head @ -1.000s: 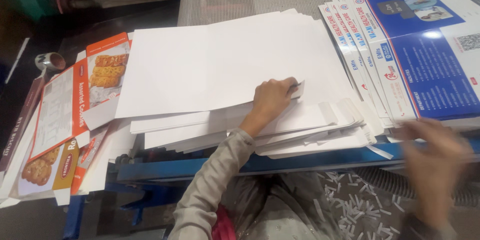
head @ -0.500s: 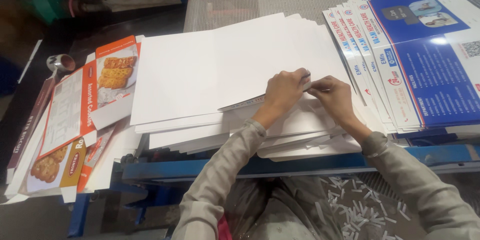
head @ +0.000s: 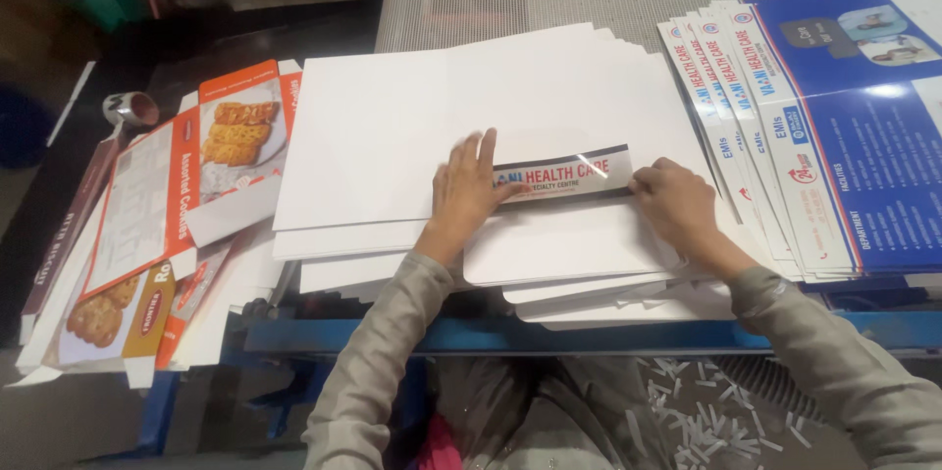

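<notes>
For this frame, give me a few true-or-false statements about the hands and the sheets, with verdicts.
1. Both hands press on a narrow printed strip. True: the left hand is on its left end, the right hand on its right end.
2. The strip lies on a stack of white sheets. True.
3. The blue printed sheets lie left of the white stack. False: they are fanned out to its right.
4. The orange cartons stand upright. False: they lie flat, left of the white stack.
5. The right hand is lifted clear of the table. False: it rests on the strip's end.
</notes>
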